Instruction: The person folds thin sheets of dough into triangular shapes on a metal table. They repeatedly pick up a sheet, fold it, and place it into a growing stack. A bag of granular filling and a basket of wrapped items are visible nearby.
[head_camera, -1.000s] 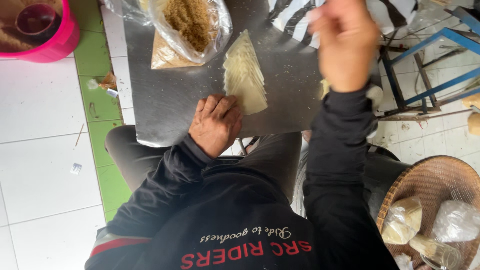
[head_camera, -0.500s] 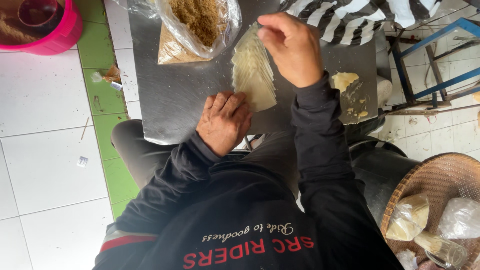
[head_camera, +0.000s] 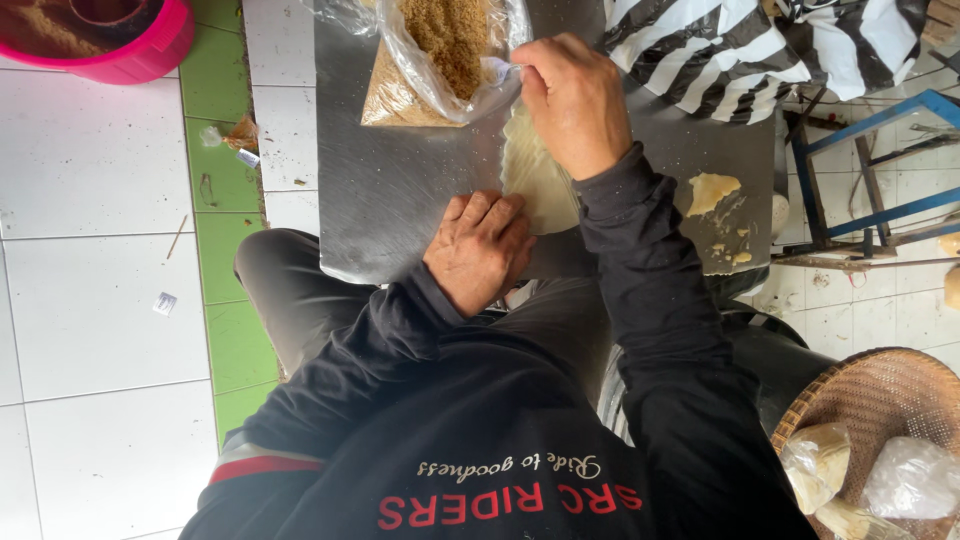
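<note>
**Pale dough sheet under two hands on a metal tray**

Dough sheet (head_camera: 535, 175), thin and pale yellow, lies flat on the grey metal tray (head_camera: 400, 200) that rests across the person's lap. Most of the sheet is hidden by the right hand.

The right hand (head_camera: 572, 100) is above the far end of the sheet, with its fingers bent together and their tips at the edge of the clear plastic bag (head_camera: 450, 60). I cannot tell if the fingers pinch the bag, the sheet, or something small between them. The bag is open and holds brown crumbly filling; it lies at the far side of the tray.

The left hand (head_camera: 480, 250) rests palm down on the near edge of the tray, fingers straight and close together, holding nothing. Its fingertips are just beside the near end of the sheet.

On the right part of the tray there is a small lump of dough (head_camera: 710, 190) with some crumbs. A pink basin (head_camera: 130, 55) stands on the tiled floor at the far left, and a woven basket (head_camera: 880, 400) with plastic-wrapped pieces is at the near right.
</note>
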